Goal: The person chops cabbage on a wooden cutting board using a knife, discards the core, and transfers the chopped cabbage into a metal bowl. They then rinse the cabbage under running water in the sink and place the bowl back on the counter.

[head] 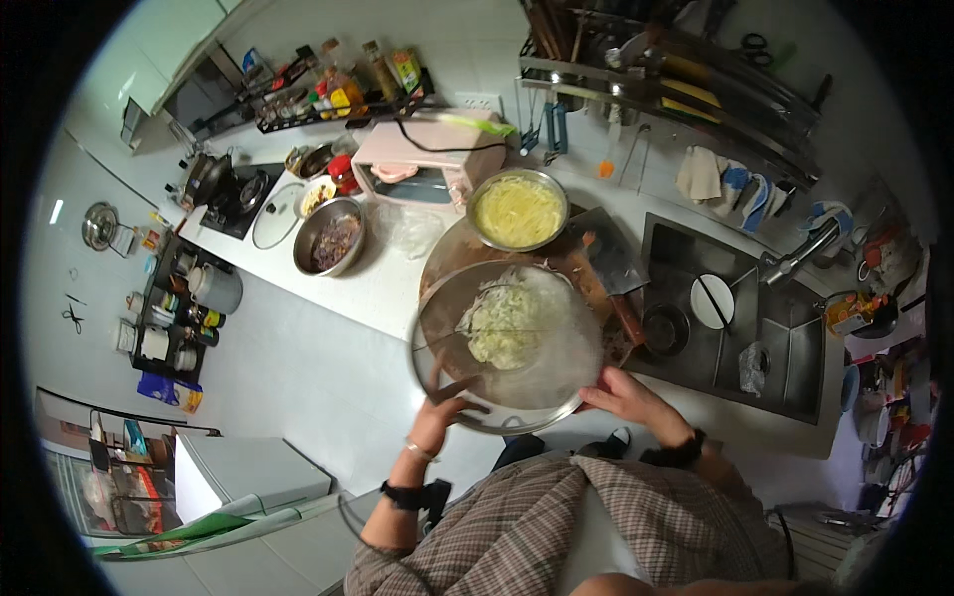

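Note:
Before me is a large round metal-rimmed mesh sieve (548, 380) with a heap of pale green shredded vegetable (507, 324) in it. My right hand (624, 398) grips its lower right rim. My left hand (441, 419) is at the lower left rim with its fingers spread; whether they press on the sieve is unclear. Part of the round wooden chopping board (455, 253) shows behind the sieve. At the board's far side stands a metal bowl of yellow shreds (519, 210). A cleaver (611, 257) with a wooden handle lies right of it.
A double sink (682, 246) with a white plate (712, 302) is to the right. Along the left counter are a pink toaster oven (425, 149), a plastic bag (410, 229), a steel bowl of dark food (332, 238), a glass lid (279, 216) and a stove (242, 194).

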Motion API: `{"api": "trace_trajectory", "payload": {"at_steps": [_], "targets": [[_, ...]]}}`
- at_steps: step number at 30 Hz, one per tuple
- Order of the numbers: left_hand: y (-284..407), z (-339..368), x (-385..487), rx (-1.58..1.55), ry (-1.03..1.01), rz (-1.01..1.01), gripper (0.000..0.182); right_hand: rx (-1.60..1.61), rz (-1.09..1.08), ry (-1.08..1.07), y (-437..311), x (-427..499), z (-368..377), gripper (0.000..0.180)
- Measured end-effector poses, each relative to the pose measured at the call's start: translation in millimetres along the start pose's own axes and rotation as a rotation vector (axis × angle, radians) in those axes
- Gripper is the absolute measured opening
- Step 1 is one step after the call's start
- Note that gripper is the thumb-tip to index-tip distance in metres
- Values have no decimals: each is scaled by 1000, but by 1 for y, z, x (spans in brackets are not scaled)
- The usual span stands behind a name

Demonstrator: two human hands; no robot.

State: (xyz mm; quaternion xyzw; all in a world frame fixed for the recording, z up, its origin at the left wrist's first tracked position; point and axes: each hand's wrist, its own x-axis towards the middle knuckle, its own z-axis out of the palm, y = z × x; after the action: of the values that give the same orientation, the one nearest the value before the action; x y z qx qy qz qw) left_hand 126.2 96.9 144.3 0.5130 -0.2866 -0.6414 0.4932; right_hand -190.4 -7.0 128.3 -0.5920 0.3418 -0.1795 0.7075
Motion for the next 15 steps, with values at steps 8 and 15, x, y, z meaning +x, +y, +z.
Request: {"api": "trace_trajectory", "payload": {"at_steps": [8,15], "targets": [[-45,-149,-127,-100,626,-99,81,-659,-274,535,32,166,-41,49],[-165,-145,-97,-146,832,-372,41,-731,-339,513,63,204,-29,57]]}}
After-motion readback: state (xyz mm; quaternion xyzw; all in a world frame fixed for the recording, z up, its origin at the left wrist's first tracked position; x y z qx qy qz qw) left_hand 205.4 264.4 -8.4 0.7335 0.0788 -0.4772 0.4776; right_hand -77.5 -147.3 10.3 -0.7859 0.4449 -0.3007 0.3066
